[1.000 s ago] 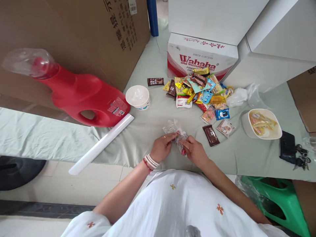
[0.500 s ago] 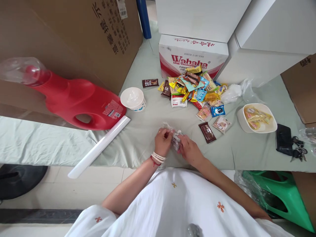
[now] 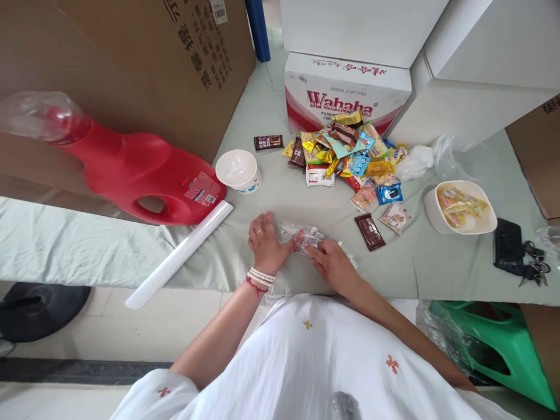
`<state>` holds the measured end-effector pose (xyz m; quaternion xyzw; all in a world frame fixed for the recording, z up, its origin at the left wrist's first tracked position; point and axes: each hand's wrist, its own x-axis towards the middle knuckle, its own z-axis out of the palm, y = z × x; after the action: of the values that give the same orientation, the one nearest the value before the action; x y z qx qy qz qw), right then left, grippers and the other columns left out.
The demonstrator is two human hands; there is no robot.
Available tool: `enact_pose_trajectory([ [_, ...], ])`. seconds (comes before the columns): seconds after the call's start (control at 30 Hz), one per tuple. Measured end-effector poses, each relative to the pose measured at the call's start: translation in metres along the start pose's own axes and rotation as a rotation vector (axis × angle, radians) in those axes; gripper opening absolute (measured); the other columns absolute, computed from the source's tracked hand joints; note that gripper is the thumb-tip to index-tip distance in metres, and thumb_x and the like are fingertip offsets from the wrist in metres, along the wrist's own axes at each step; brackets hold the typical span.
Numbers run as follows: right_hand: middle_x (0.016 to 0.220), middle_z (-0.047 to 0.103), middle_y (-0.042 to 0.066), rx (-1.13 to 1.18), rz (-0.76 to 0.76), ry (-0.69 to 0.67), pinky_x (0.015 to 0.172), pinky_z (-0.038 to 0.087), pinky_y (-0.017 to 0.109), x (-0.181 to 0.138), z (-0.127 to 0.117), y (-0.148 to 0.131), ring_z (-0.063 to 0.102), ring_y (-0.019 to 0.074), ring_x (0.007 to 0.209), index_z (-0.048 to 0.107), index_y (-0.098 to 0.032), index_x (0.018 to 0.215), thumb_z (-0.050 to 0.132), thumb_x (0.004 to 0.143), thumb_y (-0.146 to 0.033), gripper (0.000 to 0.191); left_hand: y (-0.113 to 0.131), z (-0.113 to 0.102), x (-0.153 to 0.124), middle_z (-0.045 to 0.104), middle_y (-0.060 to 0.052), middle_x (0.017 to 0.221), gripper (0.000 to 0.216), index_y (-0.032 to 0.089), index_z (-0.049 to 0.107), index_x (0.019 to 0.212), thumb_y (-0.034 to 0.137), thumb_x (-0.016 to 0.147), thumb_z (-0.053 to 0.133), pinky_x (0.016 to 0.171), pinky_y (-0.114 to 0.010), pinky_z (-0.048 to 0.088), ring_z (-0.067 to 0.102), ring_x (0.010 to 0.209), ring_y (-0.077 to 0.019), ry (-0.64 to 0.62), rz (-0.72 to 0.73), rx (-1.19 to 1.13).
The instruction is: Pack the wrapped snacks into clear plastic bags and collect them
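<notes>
A crinkled clear plastic bag with red marking lies flat on the table cloth in front of me. My left hand is at its left end, thumb stretched out to the plastic and the other fingers apart from it. On the right part of the bag rests my right hand, its fingers curled onto the film and the index finger reaching toward the red marking. A brown wrapped snack bar and a round biscuit packet lie right of the bag.
Behind is a heap of wrapped snacks against a Wahaha carton. A paper cup, red jug and white tube stand or lie left. Right are a white tub, black wallet-like item and keys.
My hands have moved apart and lowered the bunched plastic, which now lies spread flatter on the cloth. The left hand has shifted left and its fingers have opened.
</notes>
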<state>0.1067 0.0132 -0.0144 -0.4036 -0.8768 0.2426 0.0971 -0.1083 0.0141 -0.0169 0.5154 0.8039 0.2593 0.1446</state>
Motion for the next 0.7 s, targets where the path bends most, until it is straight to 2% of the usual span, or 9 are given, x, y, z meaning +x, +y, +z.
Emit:
enact_pose_trajectory([
  [0.07,0.103,0.062,0.009,0.006,0.005,0.004,0.088,0.049,0.039,0.0,-0.001,0.0,0.053,0.0241,0.095,0.068,-0.025,0.141,0.051,0.102,-0.018,0.044,0.001,-0.007,0.006,0.057,-0.02,0.146,0.041,0.018,0.07,0.106,0.033,0.07,0.083,0.114,-0.066,0.037,0.04,0.144,-0.0473,-0.104,0.053,0.013],
  [0.17,0.101,0.061,0.009,0.021,0.012,-0.005,0.086,0.049,0.037,0.002,-0.002,-0.001,0.053,0.0234,0.093,0.071,-0.026,0.136,0.051,0.1,-0.017,0.041,0.009,-0.016,-0.001,0.071,-0.009,0.107,0.004,0.021,0.066,0.083,0.021,0.08,0.068,0.099,-0.047,0.052,0.064,0.111,-0.0301,-0.192,0.163,-0.026],
  [0.23,0.1,0.061,0.009,0.04,0.004,-0.014,0.084,0.049,0.035,0.004,-0.002,-0.003,0.052,0.0228,0.092,0.074,-0.025,0.127,0.05,0.101,-0.016,0.037,0.017,-0.018,-0.016,0.067,-0.005,0.088,0.007,0.022,0.063,0.081,0.018,0.085,0.06,0.082,-0.036,0.054,0.066,0.086,-0.0222,-0.212,0.267,-0.026],
  [0.27,0.099,0.061,0.009,0.052,-0.001,-0.015,0.084,0.049,0.035,0.004,-0.002,-0.003,0.052,0.0228,0.092,0.076,-0.024,0.121,0.049,0.101,-0.015,0.035,0.022,-0.017,-0.025,0.065,-0.005,0.085,0.01,0.023,0.063,0.082,0.018,0.087,0.056,0.077,-0.034,0.054,0.064,0.081,-0.0213,-0.217,0.323,-0.019],
  [0.37,0.101,0.063,0.01,0.132,-0.022,-0.001,0.087,0.051,0.038,0.003,-0.006,-0.001,0.055,0.024,0.097,0.078,-0.02,0.107,0.048,0.1,-0.016,0.031,0.031,-0.008,-0.048,0.067,-0.009,0.094,0.017,0.022,0.065,0.091,0.014,0.09,0.049,0.079,-0.034,0.056,0.065,0.088,-0.0227,-0.199,0.425,-0.05],
  [0.5,0.121,0.066,0.011,0.386,-0.058,0.024,0.098,0.053,0.041,-0.01,-0.023,0.013,0.061,0.0245,0.113,0.07,-0.023,0.13,0.05,0.103,-0.027,0.033,0.029,0.004,-0.06,0.066,-0.013,0.116,0.034,0.019,0.067,0.122,0.016,0.096,0.046,0.1,-0.042,0.056,0.064,0.111,-0.0247,-0.188,0.516,-0.115],
  [0.57,0.125,0.066,0.011,0.377,0.064,0.132,0.102,0.053,0.043,-0.018,-0.03,0.02,0.062,0.0243,0.115,0.065,-0.025,0.137,0.047,0.106,-0.033,0.037,0.026,0.007,-0.063,0.067,-0.014,0.122,0.037,0.021,0.067,0.13,0.019,0.099,0.047,0.098,-0.043,0.057,0.063,0.112,-0.0261,-0.188,0.551,-0.034],
  [0.63,0.129,0.063,0.015,0.202,0.25,0.273,0.105,0.051,0.049,-0.026,-0.033,0.026,0.058,0.0287,0.12,0.064,-0.021,0.137,0.048,0.105,-0.037,0.039,0.025,0.01,-0.066,0.069,-0.014,0.125,0.038,0.023,0.066,0.134,0.021,0.1,0.05,0.089,-0.041,0.059,0.064,0.109,-0.0274,-0.174,0.557,0.091],
  [0.7,0.141,0.055,0.022,-0.007,0.383,0.343,0.11,0.045,0.059,-0.033,-0.032,0.028,0.049,0.0365,0.13,0.066,-0.015,0.134,0.058,0.1,-0.038,0.042,0.026,0.013,-0.069,0.07,-0.014,0.127,0.038,0.026,0.066,0.137,0.022,0.101,0.052,0.081,-0.039,0.058,0.065,0.104,-0.0276,-0.16,0.557,0.182],
])
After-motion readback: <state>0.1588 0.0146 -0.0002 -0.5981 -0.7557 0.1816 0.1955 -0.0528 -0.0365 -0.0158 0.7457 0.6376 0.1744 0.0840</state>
